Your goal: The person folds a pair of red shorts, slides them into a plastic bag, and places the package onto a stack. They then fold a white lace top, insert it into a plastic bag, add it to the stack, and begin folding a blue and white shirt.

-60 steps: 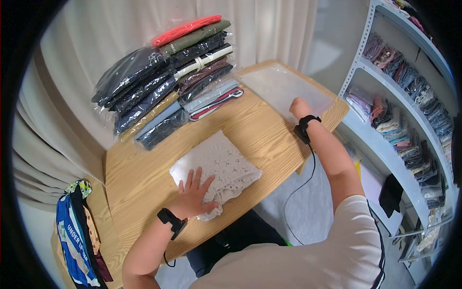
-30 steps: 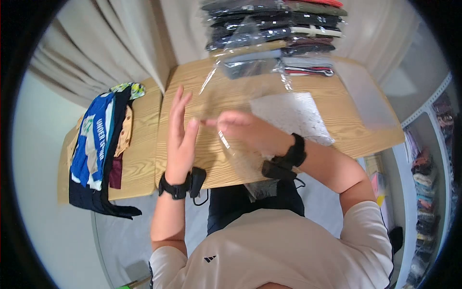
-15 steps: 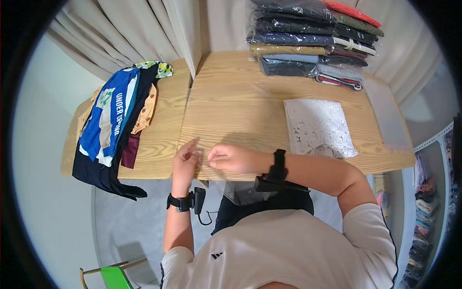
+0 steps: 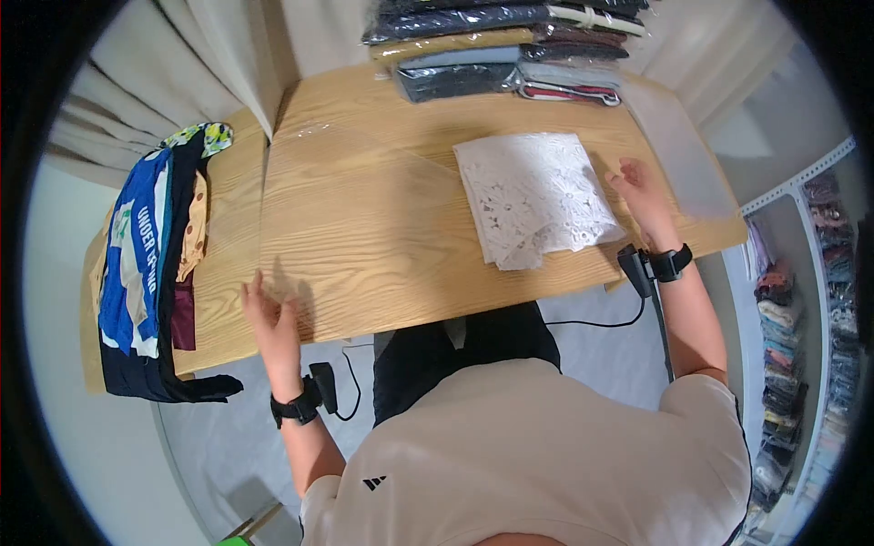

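My left hand (image 4: 273, 318) is over the table's front edge at the left, fingers apart and holding nothing. A thin clear plastic sheet or bag (image 4: 364, 196) seems to lie flat on the wooden table (image 4: 364, 291), its outline faint. Right of it is a folded white lace garment (image 4: 542, 196), with a ragged lower edge. Beside the garment's right side, my right hand (image 4: 643, 193) has its fingers loosely bent and apart, with nothing seen in them.
Bagged, folded clothes (image 4: 464, 77) are stacked at the back. Loose clothes, with a blue printed shirt (image 4: 137, 250) on top, hang over the left edge. A translucent sheet (image 4: 678, 150) lies at the right. Shelves of clothes (image 4: 833, 300) stand far right.
My hands have moved apart from the middle, the left one leftward, the right one to the far side of the lace garment. The view has shifted, so the table things appear further left.
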Tool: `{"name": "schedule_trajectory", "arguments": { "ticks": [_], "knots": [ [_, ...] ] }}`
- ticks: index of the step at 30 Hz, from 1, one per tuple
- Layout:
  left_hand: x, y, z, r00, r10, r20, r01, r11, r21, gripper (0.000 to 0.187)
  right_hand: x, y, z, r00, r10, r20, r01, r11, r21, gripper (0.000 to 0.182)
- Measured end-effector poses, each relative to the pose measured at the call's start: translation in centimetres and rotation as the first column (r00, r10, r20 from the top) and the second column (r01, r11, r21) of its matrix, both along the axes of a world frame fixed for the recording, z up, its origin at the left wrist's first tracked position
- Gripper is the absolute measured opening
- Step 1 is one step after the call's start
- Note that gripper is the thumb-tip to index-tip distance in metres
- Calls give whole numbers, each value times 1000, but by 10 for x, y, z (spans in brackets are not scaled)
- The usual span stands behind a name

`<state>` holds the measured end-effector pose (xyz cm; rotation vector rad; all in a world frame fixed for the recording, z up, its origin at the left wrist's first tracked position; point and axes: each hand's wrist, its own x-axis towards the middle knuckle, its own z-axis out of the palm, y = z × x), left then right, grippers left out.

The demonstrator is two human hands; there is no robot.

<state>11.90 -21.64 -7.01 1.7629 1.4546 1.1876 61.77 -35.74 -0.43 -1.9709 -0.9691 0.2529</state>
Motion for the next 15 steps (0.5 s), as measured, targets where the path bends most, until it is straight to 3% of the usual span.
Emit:
{"name": "schedule_trajectory", "arguments": {
  "ticks": [2,4,6,8,9,12,15],
  "knots": [
    [2,-8,21,1000,-20,-2,20,1000,6,51,12,-9,-17,997,-43,-67,39,998,-47,58],
    [13,-23,50,999,-45,-29,46,999,20,50,7,-9,-19,911,-39,-410,-54,975,-214,59],
    [33,-38,76,996,-83,-20,84,996,33,47,15,-4,-30,905,-2,-425,-106,967,-230,54],
    [51,-49,93,968,-241,-65,247,962,119,45,11,0,-39,760,234,-606,-277,961,23,46],
    [63,-54,100,958,-268,-100,280,950,139,44,9,2,-39,697,250,-673,-277,958,69,43],
    [85,-60,99,906,-359,-225,392,911,128,44,-6,-2,-29,596,243,-765,-327,944,45,42],
    [115,-71,101,843,-477,-249,517,847,123,49,-29,-24,-20,478,280,-832,-323,938,129,45]
  ]
}}
